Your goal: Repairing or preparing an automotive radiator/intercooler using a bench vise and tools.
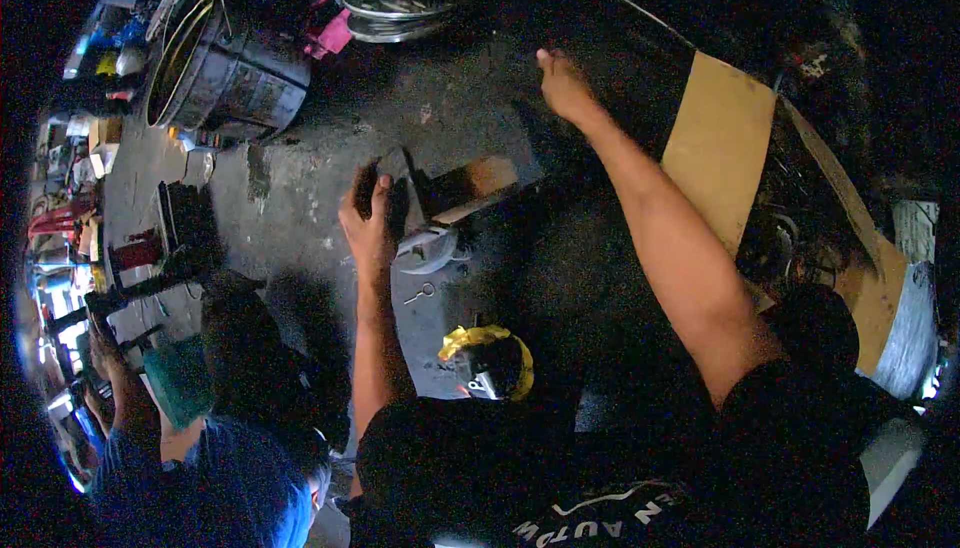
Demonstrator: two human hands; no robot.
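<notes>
"What's the left hand (368, 223) doing?"

"It's closed on a dark grey piece (403, 188), thumb on one side and fingers bent on the other. That piece sits just beside an open box (490, 178) with a brown inside, above a round pale part (432, 251)."

"And the right hand (567, 90)?"

"Stretched well forward, fingers curled. I can't tell whether they pinch anything; it's too dark there."

"Any writing?"

"Pale, curved lettering (600, 523) on the black shirt (560, 478), upside down from here. The bucket (240, 83) at the upper left has a label on its side, too dim to read."

"What else is close?"

"A small ringed pin (420, 293) below the round part, and something yellow (472, 336) nearer the shirt. A large cardboard box (718, 138) stands open beyond the right forearm. A person in blue (225, 478) is at the lower left."
</notes>
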